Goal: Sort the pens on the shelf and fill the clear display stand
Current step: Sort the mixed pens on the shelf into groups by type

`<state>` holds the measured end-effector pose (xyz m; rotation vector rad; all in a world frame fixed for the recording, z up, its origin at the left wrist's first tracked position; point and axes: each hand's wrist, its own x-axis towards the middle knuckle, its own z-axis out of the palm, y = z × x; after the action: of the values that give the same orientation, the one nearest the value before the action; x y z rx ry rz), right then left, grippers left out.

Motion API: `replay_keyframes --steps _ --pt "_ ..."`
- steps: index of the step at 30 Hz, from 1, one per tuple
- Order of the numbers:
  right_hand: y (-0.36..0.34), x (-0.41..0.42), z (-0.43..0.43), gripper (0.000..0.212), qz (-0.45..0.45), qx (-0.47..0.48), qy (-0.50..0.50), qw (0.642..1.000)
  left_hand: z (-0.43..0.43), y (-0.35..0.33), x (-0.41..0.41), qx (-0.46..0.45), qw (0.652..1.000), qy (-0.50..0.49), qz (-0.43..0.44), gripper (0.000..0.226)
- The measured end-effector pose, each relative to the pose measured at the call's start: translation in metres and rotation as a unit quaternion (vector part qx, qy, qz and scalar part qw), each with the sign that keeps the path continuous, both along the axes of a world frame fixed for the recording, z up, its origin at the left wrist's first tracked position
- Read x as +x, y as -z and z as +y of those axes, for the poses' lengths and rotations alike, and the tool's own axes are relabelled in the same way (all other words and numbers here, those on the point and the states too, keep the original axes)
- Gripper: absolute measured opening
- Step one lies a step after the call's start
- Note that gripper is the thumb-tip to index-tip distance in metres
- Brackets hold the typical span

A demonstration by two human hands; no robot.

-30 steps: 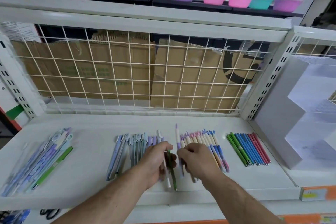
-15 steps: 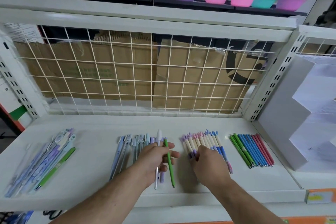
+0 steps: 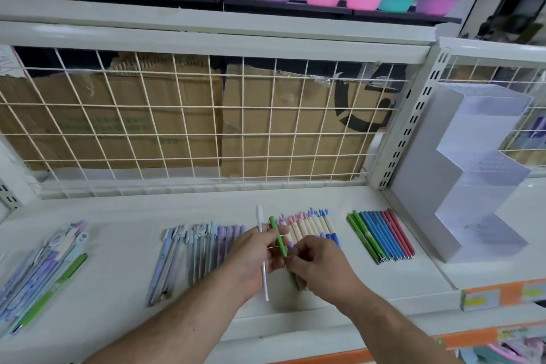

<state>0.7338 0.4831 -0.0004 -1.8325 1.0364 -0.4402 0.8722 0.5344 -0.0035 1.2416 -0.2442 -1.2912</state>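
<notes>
The shelf (image 3: 118, 304) carries the clear display stand (image 3: 472, 186) at its right end, well apart from both hands. Near the middle of the front edge, the left hand (image 3: 254, 254) grips a white pen (image 3: 260, 217) and a green pen (image 3: 279, 238); the right hand (image 3: 322, 266) pinches the green pen lower down.

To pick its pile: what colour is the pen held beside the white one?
Green: the pen in the left hand, seen best in the head view.

Dim, even indoor light, soft shadows, wide-angle bowing at the edges, slight overall softness
</notes>
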Motion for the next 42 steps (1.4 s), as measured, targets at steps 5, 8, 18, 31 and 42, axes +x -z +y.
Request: replay_keyframes --steps 5,8,18,31,42 --pt "0.002 -0.030 -0.017 0.010 -0.028 0.024 -0.014 0.999 -0.019 -0.001 -0.026 -0.004 1.000 -0.008 -0.014 0.021" --pt "0.004 -0.044 -0.031 0.014 -0.024 0.004 0.019 1.000 -0.030 -0.005 -0.039 -0.007 1.000 -0.008 -0.012 0.022" --pt "0.024 -0.087 -0.096 0.006 0.215 -0.159 0.105 0.958 -0.052 -0.005 -0.056 0.041 0.999 -0.018 0.008 0.012" --pt "0.024 -0.076 -0.101 0.023 0.223 -0.229 0.069 0.945 -0.051 -0.008 -0.058 0.025 0.999 -0.037 -0.024 0.028" --pt "-0.001 -0.032 -0.053 0.020 0.051 -0.154 0.030 0.986 -0.018 -0.008 -0.034 -0.013 0.998 -0.021 -0.057 0.022"
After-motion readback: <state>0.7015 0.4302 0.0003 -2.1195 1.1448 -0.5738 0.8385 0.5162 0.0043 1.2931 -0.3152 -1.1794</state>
